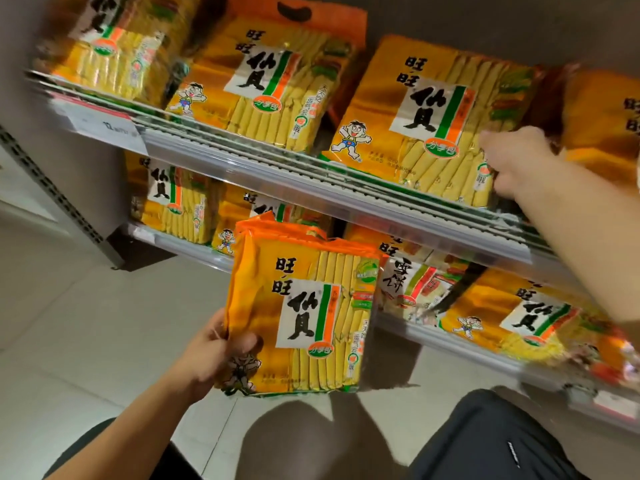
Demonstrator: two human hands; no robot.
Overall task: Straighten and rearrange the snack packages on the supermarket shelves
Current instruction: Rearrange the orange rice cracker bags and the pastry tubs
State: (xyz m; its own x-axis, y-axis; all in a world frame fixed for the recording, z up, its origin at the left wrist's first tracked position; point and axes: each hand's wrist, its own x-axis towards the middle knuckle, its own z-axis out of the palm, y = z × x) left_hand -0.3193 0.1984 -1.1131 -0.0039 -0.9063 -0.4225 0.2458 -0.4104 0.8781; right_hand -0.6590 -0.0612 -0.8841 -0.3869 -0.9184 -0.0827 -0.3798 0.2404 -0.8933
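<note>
My left hand (214,355) grips an orange-and-yellow rice cracker package (304,313) by its lower left corner, holding it upright in front of the lower shelf. My right hand (519,164) reaches up to the upper shelf and rests on the right edge of a matching package (415,116) lying there; its fingers are partly hidden between that package and the one to its right (606,116). More of the same packages (266,84) fill the upper shelf.
The upper shelf rail (311,174) carries a price tag (104,124). The lower shelf (467,344) holds several similar packages and a white-labelled one (412,282). Tiled floor (86,323) lies to the left. My knees in dark shorts (485,438) are below.
</note>
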